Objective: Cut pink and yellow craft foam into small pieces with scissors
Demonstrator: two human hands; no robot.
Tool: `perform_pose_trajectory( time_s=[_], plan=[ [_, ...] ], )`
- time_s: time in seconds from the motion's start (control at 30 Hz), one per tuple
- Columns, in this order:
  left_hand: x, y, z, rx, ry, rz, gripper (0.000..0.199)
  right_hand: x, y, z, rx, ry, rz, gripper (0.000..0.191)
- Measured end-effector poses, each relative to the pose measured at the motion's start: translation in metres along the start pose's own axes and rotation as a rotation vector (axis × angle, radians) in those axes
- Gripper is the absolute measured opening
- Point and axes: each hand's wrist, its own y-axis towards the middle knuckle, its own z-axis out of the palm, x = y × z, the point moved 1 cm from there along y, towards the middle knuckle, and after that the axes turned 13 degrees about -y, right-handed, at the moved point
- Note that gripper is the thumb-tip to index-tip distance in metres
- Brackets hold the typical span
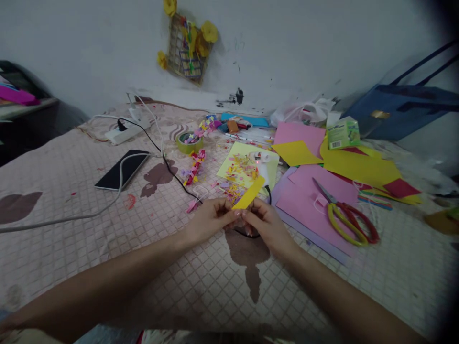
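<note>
A yellow paper strip (249, 193) is pinched at its lower end between my two hands and slants up to the right. My left hand (212, 217) closes on it from the left, and my right hand (267, 223) from the right, with the fingertips nearly touching. Just beyond them, a pale yellow sheet (233, 154) carries small coloured paper scraps (239, 167). A white glue gun (263, 169) with a black cord lies on that sheet, partly behind the strip.
Scissors (344, 217) rest on pink paper (304, 196) at the right. A tape roll (189, 142), a phone (124, 169) and a power strip (127, 131) with trailing cables lie left. A blue bag (405, 110) stands back right.
</note>
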Motion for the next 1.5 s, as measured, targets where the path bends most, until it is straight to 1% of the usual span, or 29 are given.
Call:
perform_pose_trajectory(
  time_s=[0.1, 0.2, 0.33, 0.47, 0.53, 0.6, 0.7, 0.83, 0.93, 1.0, 1.1, 1.17, 1.3, 1.5],
  plan=[
    [0.001, 0.0, -0.001, 0.031, -0.043, 0.007, 0.031, 0.001, 0.0, 0.001, 0.014, 0.03, 0.019, 0.026],
    [0.001, 0.0, -0.002, 0.054, -0.065, 0.015, 0.03, 0.003, 0.0, 0.001, 0.015, 0.01, 0.022, 0.029],
    [0.0, 0.002, -0.004, 0.074, -0.037, 0.016, 0.029, 0.004, -0.002, -0.003, 0.018, -0.056, -0.025, 0.029],
    [-0.004, 0.002, -0.004, 0.016, -0.014, 0.051, 0.026, 0.005, -0.002, -0.004, 0.021, -0.106, -0.037, 0.026],
    [-0.006, 0.001, -0.002, -0.024, -0.021, 0.071, 0.024, 0.007, -0.003, -0.003, -0.014, -0.129, -0.061, 0.023],
    [-0.007, 0.0, -0.002, -0.063, -0.034, 0.093, 0.022, 0.009, -0.002, -0.003, -0.069, -0.175, -0.121, 0.019],
    [-0.007, -0.001, -0.001, -0.09, -0.012, 0.131, 0.02, 0.011, -0.003, -0.003, -0.124, -0.25, -0.194, 0.013],
    [-0.009, -0.003, 0.001, -0.102, -0.001, 0.233, 0.018, 0.011, -0.004, -0.004, -0.147, -0.325, -0.241, 0.01],
    [-0.011, -0.005, 0.004, -0.144, 0.044, 0.328, 0.018, 0.01, -0.004, -0.003, -0.147, -0.355, -0.26, 0.007],
    [-0.013, -0.007, 0.005, -0.164, 0.089, 0.364, 0.016, 0.01, -0.004, -0.002, -0.182, -0.347, -0.285, 0.004],
    [-0.013, -0.007, 0.006, -0.148, 0.108, 0.368, 0.011, 0.011, -0.006, -0.001, -0.255, -0.327, -0.357, 0.016],
    [-0.013, -0.007, 0.005, -0.127, 0.112, 0.354, 0.007, 0.011, -0.007, 0.0, -0.262, -0.364, -0.404, 0.019],
    [-0.012, -0.006, 0.003, -0.1, 0.139, 0.34, 0.006, 0.012, -0.008, -0.001, -0.238, -0.475, -0.427, 0.014],
    [-0.012, -0.006, 0.003, -0.095, 0.156, 0.35, 0.008, 0.012, -0.009, -0.004, -0.25, -0.474, -0.397, 0.01]
  ],
)
